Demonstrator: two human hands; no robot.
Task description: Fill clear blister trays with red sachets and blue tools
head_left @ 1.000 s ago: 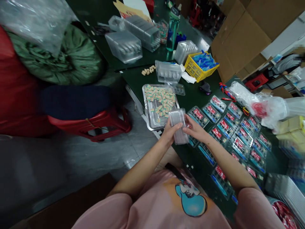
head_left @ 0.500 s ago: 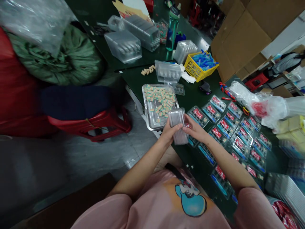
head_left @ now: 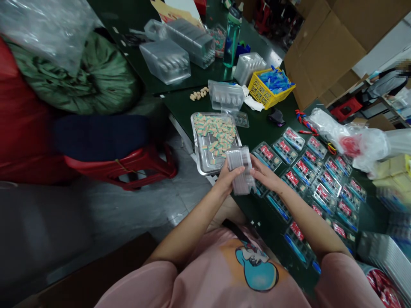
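A stack of clear plastic trays [head_left: 238,160] is held between my hands above the green table's front edge. My left hand [head_left: 227,177] grips its left side, thumb across the front. On the right, my right hand [head_left: 262,173] has its fingers closed on the stack's edge, where one clear piece stands slightly apart. Just beyond sits a metal tray [head_left: 201,160] of small beige and green pieces [head_left: 215,130]. Filled clear packs [head_left: 303,171] with red cards and blue items lie in rows to the right.
Beyond the metal tray are clear plastic packs [head_left: 226,96], a yellow basket [head_left: 265,94] of blue items and a green bottle [head_left: 231,40]. A red stool [head_left: 144,169] stands left. Plastic bags [head_left: 353,137] lie right. A person [head_left: 383,85] is in the far right background.
My right hand has shifted slightly right, and a clear piece now parts from the right side of the stack. My left hand keeps its hold.
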